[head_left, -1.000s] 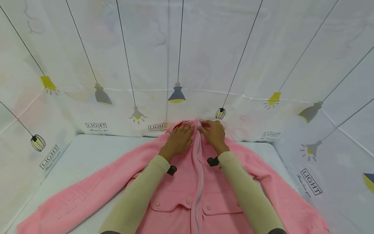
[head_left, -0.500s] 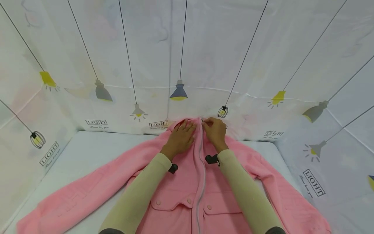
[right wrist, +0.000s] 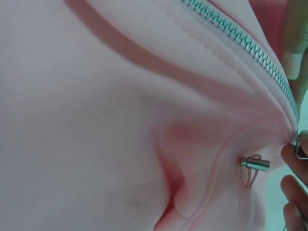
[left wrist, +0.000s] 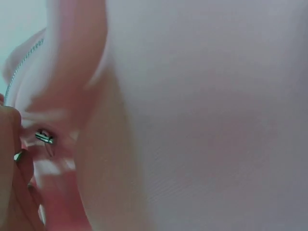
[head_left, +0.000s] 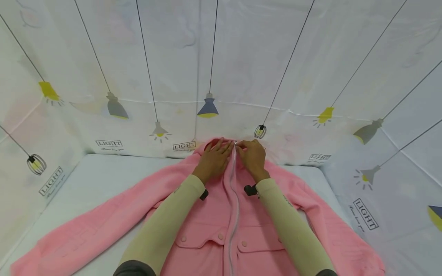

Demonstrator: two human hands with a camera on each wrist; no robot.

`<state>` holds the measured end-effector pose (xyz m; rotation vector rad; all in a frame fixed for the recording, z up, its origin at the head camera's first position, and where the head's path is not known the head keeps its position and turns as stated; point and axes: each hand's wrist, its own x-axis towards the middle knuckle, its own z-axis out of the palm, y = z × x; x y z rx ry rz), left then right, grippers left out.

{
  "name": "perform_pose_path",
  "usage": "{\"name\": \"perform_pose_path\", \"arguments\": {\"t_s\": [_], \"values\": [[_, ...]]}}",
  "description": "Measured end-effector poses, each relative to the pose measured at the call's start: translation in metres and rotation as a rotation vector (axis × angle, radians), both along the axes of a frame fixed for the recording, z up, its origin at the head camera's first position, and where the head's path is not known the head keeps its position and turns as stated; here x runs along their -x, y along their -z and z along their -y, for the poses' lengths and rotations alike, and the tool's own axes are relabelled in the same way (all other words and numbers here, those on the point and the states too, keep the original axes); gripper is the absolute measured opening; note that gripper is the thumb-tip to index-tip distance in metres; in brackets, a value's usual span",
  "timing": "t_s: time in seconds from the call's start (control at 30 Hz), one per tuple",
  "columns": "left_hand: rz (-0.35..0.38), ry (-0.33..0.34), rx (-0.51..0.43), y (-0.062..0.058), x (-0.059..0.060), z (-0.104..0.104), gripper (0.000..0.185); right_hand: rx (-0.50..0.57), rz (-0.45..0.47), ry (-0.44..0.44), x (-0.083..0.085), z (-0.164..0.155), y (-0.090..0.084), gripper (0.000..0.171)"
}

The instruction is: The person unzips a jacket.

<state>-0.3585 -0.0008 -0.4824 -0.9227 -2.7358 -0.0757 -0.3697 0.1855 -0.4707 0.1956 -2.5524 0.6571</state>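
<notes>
Pink jacket flat; zipper pull pinched by right hand; left hand presses collar, fingers straight.

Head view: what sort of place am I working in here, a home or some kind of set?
Probably a staged recording booth, not a lived-in room. A printed backdrop of hanging lamps and "LIGHT" labels wraps three sides of a plain white table, and only a pink jacket lies on it, spread flat.

The word "LIGHT" is printed repeatedly on the white curtain behind the pink jacket, beside its lamp drawings.
</notes>
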Motion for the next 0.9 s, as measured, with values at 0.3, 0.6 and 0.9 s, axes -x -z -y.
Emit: {"name": "perform_pose_path", "arguments": {"t_s": [0.3,0.6,0.9], "values": [[0.06,0.011,0.058,0.019,0.001,-0.001,0.058,-0.063,0.039,-0.01,-0.001,-0.006,0.013,0.019],[0.082,-0.043,0.061,0.02,-0.001,-0.004,0.058,-0.092,0.036,-0.063,-0.003,-0.007,0.02,0.018],[0.054,-0.059,0.07,0.015,-0.006,-0.004,0.057,-0.193,0.043,-0.095,-0.012,-0.009,0.021,0.016]]}}
